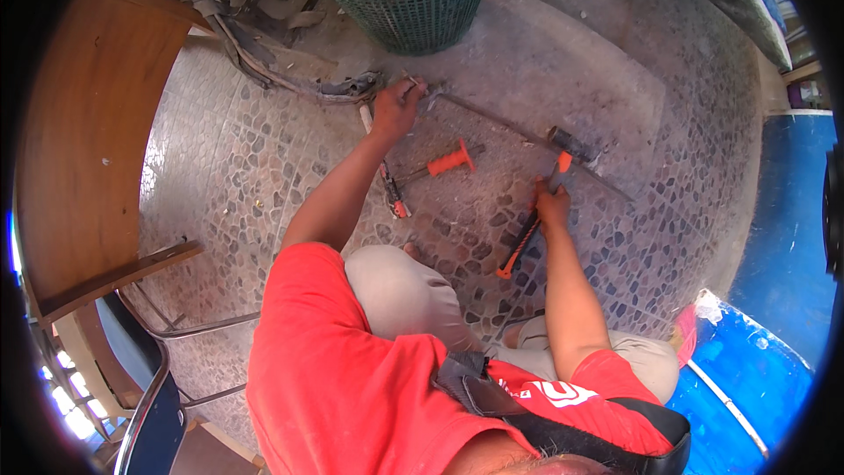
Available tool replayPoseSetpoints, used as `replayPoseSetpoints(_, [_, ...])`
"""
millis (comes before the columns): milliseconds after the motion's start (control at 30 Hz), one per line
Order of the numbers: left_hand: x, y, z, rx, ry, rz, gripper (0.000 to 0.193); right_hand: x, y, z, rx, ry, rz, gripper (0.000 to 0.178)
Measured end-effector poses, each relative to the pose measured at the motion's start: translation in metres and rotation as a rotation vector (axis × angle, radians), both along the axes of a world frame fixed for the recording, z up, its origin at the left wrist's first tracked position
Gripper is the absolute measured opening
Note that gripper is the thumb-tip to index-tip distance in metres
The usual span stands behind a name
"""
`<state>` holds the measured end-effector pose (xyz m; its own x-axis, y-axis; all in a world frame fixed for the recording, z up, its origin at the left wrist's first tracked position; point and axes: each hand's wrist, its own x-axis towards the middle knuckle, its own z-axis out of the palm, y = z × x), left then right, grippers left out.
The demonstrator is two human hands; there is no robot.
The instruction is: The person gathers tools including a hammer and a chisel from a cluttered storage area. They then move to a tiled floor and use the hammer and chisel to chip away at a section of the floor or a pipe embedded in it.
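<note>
My right hand point(552, 204) is closed round the black and orange handle of a hammer point(529, 242). Its dark head points away from me and lies over a long thin metal rod point(501, 125) on the floor. Farther left, my left hand point(398, 107) has its fingers pinched together beside the rod's far end; what they hold is too small to make out. A mangled dark strip point(352, 86) reaches that hand from the left. Between my hands lies a chisel point(450, 161) with an orange grip. A narrow tool with a red end point(398, 208) lies near it.
A green plastic basket point(413, 13) with pink plastic in it stands beyond my hands. Bent scrap metal point(233, 35) lies at the far left. A wooden panel point(105, 141) and a metal-framed chair point(158, 369) flank my left; blue panels point(791, 202) stand at my right.
</note>
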<state>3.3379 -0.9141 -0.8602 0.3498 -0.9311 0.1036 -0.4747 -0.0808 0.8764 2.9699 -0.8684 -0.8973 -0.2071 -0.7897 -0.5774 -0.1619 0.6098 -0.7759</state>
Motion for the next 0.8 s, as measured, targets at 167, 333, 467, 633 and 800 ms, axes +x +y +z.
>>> replayPoseSetpoints(167, [-0.003,0.000,0.005,-0.014,-0.085,-0.046,0.018,0.008,-0.005,0.025,0.009,0.039,-0.051,0.036])
replayPoseSetpoints(333, [-0.003,0.000,0.009,-0.119,-0.132,-0.102,0.016,0.028,-0.007,0.065,-0.019,0.002,-0.056,0.037])
replayPoseSetpoints(467, [-0.004,0.001,0.013,-0.128,-0.141,-0.131,0.016,0.045,-0.013,0.079,-0.249,-0.055,0.149,0.030])
replayPoseSetpoints(633, [0.005,0.001,0.007,-0.121,-0.215,-0.149,0.017,0.088,-0.016,0.150,-0.473,-0.193,0.323,0.025])
replayPoseSetpoints(800, [0.002,0.002,0.015,-0.078,-0.254,-0.180,0.015,0.097,-0.022,0.174,-0.616,-0.078,0.448,0.034])
